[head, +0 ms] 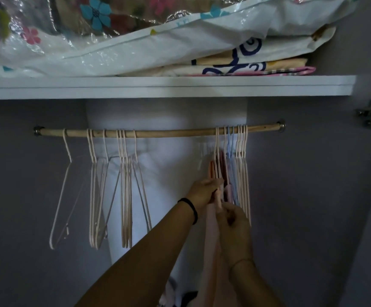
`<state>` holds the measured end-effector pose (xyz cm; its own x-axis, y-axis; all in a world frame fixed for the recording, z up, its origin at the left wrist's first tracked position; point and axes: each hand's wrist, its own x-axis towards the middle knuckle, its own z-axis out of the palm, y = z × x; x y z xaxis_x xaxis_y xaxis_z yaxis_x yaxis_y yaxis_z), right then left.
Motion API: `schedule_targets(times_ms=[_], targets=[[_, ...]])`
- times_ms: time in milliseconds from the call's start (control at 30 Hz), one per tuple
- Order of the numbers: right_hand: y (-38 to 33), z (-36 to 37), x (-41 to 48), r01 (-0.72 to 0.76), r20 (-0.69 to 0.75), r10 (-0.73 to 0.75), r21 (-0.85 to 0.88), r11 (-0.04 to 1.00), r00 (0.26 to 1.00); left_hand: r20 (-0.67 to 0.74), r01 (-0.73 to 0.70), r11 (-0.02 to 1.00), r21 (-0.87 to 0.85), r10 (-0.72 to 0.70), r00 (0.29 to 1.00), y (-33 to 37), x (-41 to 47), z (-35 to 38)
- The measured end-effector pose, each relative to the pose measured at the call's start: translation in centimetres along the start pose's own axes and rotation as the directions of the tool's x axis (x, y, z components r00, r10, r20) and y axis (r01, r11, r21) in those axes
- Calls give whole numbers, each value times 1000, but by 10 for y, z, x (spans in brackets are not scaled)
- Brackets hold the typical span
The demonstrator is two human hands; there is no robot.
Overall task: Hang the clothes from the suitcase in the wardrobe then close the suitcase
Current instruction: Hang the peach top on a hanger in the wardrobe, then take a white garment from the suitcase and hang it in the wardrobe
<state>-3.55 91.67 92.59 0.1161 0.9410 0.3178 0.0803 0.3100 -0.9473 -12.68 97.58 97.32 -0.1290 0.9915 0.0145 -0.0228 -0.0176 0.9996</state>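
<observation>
The wardrobe shelf point(166, 87) carries a flowered plastic storage bag point(104, 41) above folded linens point(253, 67). Below it the wooden rail point(169, 132) holds empty pale hangers point(96, 196) at the left and more at the right. There a pale pink garment point(211, 251) hangs down. The left hand point(203, 191), a black band on its wrist, is closed on the garment's top edge; the right hand point(233, 227) pinches the cloth just below. No writing is legible.

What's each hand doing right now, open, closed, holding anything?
Left hand: closed on the pink garment near its hanger.
Right hand: closed on the same pink garment, lower down.
</observation>
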Motion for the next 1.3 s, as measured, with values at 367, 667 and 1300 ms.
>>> schedule_targets(times_ms=[367, 667, 1300], targets=[[-29, 29, -37, 318, 220, -343, 143, 937, 913, -247, -99, 981, 169, 140, 959, -35, -96, -73], [-23, 90, -170, 48, 644, -149, 171, 984, 750, -521, 16, 969, 245, 118, 845, -66, -309, -143], [-33, 24, -690, -47, 994, 10, -15, 999, -105, -906, 227, 962, -153, -229, 356, -199, -900, -97]])
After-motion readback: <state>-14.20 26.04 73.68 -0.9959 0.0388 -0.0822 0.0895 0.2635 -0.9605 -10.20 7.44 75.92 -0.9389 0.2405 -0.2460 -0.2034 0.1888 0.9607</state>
